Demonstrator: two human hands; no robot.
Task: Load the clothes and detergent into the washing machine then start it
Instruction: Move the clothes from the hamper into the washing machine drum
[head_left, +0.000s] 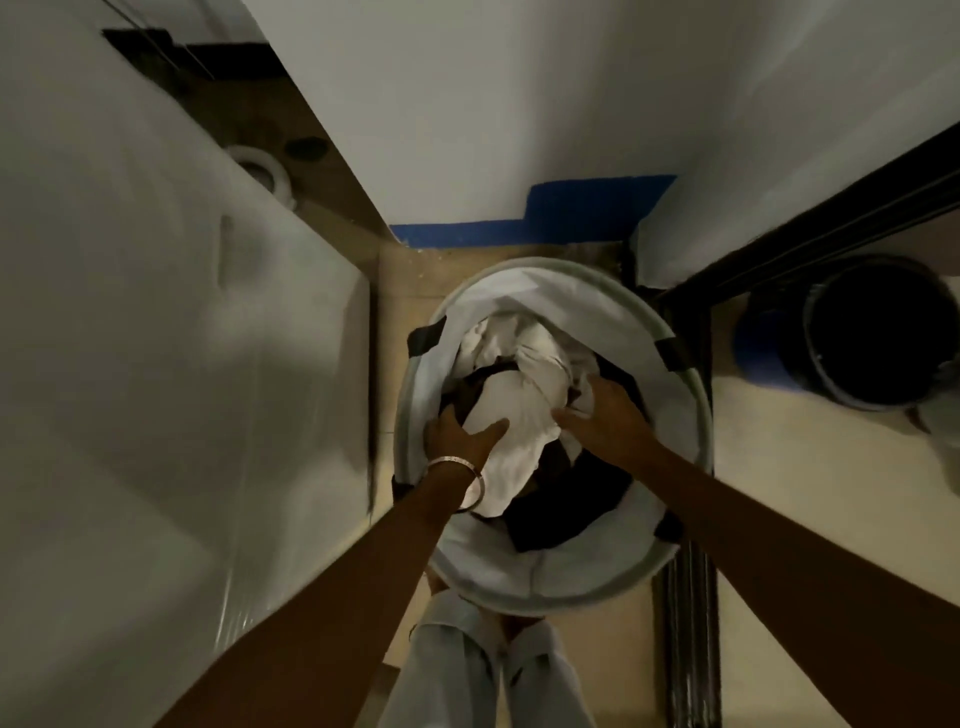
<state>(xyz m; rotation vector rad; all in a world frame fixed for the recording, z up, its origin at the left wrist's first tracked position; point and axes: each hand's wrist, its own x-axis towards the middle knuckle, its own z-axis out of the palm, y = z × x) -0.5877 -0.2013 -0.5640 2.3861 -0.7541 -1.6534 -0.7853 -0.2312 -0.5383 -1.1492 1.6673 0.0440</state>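
Pale trouser legs (470, 670) nearest, below a round laundry basket (696, 415) on the floor. Left: big white appliance top (156, 338). Left hand (464, 430), bangle (465, 480) at wrist, fingers curled into white clothes (511, 400) inside basket. Right hand (605, 415) gripping same bundle. Far right: dark bucket (878, 332).

Dim, soft-focus, wide-angle edge distortion

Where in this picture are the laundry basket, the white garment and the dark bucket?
laundry basket (691, 395): head view, on its right rim.
white garment (519, 410): head view, on the bundle's middle, between the hands.
dark bucket (883, 338): head view, on its dark interior.
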